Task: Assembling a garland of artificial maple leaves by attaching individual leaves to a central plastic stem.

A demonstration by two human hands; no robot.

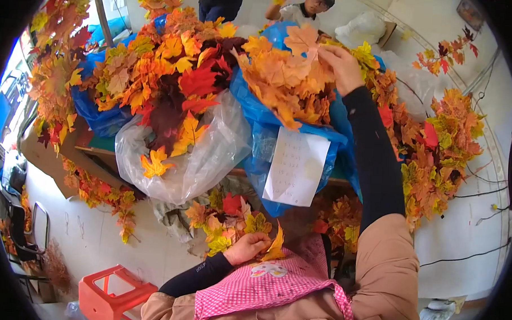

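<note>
A green-topped table (102, 143) carries blue plastic bags (249, 106) and a clear bag (220, 139) of autumn-coloured leaves (199, 82).

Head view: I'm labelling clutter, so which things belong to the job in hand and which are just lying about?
Seemingly in use: left hand, holding a yellow-orange maple leaf; right hand, apparently pinching a pale orange maple leaf; blue plastic bag piled with orange leaves.

Seemingly just lying about: red plastic stool; white plastic bag at the far side.
</note>
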